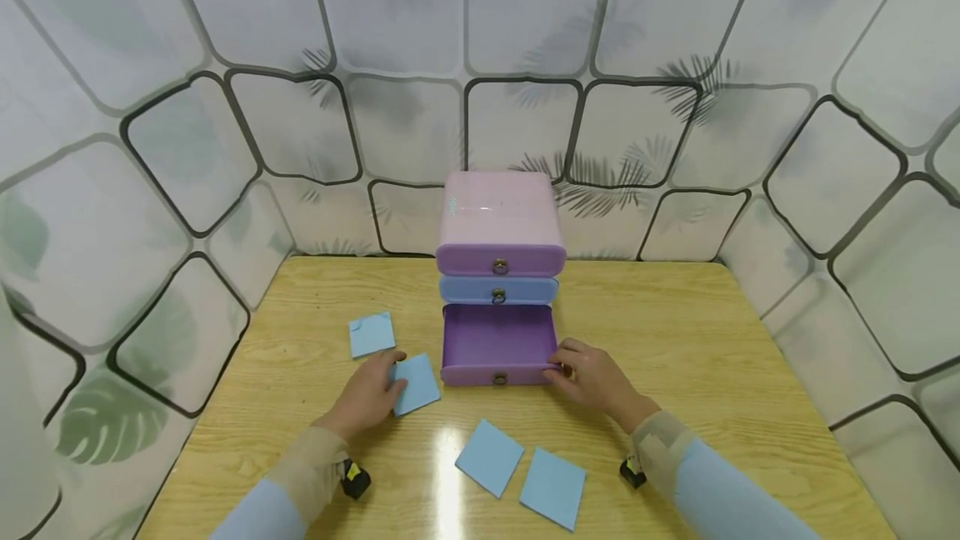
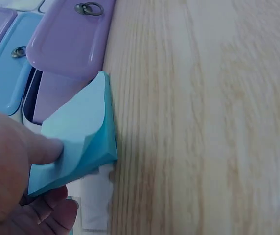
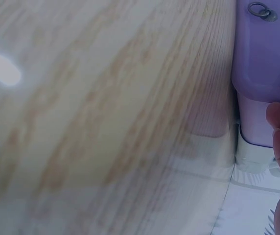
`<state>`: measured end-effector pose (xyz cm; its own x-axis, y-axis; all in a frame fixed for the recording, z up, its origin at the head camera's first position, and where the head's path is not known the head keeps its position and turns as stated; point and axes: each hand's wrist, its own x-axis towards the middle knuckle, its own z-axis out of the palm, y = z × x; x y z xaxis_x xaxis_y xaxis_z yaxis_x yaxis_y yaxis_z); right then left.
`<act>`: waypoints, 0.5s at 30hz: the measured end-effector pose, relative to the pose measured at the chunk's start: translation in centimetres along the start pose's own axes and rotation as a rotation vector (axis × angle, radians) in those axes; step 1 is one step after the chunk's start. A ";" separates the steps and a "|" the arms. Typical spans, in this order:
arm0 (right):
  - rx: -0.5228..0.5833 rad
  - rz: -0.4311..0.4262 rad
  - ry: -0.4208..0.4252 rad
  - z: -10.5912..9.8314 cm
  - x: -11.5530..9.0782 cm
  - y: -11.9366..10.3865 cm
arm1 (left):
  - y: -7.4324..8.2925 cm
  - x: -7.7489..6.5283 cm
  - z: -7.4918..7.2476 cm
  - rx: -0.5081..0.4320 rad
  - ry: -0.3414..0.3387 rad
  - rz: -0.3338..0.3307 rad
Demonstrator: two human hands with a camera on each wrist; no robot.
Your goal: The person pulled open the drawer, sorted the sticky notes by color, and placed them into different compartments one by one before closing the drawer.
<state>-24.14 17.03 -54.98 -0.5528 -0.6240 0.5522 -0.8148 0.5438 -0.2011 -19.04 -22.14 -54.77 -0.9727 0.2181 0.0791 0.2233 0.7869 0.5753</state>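
My left hand (image 1: 367, 394) pinches a light blue sticky note pad (image 1: 417, 384) just left of the drawer box, thumb on top and fingers beneath, as the left wrist view shows. The pad's top sheet (image 2: 76, 112) lifts at one corner. My right hand (image 1: 596, 377) touches the right front corner of the purple bottom drawer (image 1: 498, 340), which is pulled out and has nothing inside. In the right wrist view only some fingertips (image 3: 278, 117) show beside the drawer front (image 3: 265, 54); whether they grip it I cannot tell.
Above the open drawer are a closed blue drawer (image 1: 465, 290) and a purple-fronted one (image 1: 468, 261) under a pink top (image 1: 498, 211). Another blue pad (image 1: 371, 335) lies at the left; two more, a left one (image 1: 489, 458) and a right one (image 1: 552, 488), lie in front on the wooden table (image 1: 660, 315).
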 end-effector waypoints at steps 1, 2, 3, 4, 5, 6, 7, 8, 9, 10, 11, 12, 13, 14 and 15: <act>-0.002 -0.005 0.004 0.0 0.0 0.0 | 0.0 0.1 0.0 -0.003 0.008 0.000; -0.002 -0.006 0.006 0.0 0.0 0.1 | 0.0 0.1 0.0 -0.007 0.016 -0.001; -0.004 -0.008 0.008 0.1 0.0 0.1 | -0.1 0.2 -0.1 -0.012 0.021 -0.002; -0.001 -0.008 0.009 0.1 0.0 0.1 | 0.0 0.2 -0.2 -0.023 0.023 -0.007; 0.002 -0.009 0.010 0.1 0.0 0.1 | 0.0 0.3 -0.3 -0.033 0.027 -0.009; 0.003 -0.011 0.012 0.1 0.0 0.1 | 0.1 0.3 -0.4 -0.043 0.032 -0.010; 0.005 -0.011 0.013 0.1 0.0 0.1 | 0.1 0.3 -0.5 -0.050 0.037 -0.010; 0.008 -0.011 0.013 0.1 0.0 0.1 | 0.2 0.3 -0.7 -0.056 0.041 -0.011; 0.010 -0.012 0.015 0.1 0.0 0.1 | 0.3 0.3 -0.8 -0.061 0.047 -0.010; 0.012 -0.011 0.014 0.1 0.0 0.1 | 0.4 0.4 -1.0 -0.062 0.055 -0.005; 0.013 -0.010 0.012 0.1 0.0 0.1 | 0.4 0.4 -1.1 -0.058 0.064 0.003; 0.013 -0.011 0.012 0.1 0.0 0.1 | 0.5 0.5 -1.3 -0.055 0.073 0.010; 0.015 -0.010 0.010 0.1 0.0 0.1 | 0.6 0.5 -1.5 -0.053 0.081 0.021; 0.015 -0.007 0.007 0.1 0.0 0.1 | 0.7 0.6 -1.7 -0.053 0.091 0.031; 0.015 -0.003 0.002 0.1 0.0 0.1 | 0.8 0.7 -1.9 -0.054 0.100 0.039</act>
<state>-24.24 17.07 -55.10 -0.5498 -0.6244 0.5549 -0.8191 0.5332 -0.2116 -19.70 -22.47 -52.69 -0.9654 0.1869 0.1818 0.2599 0.7460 0.6132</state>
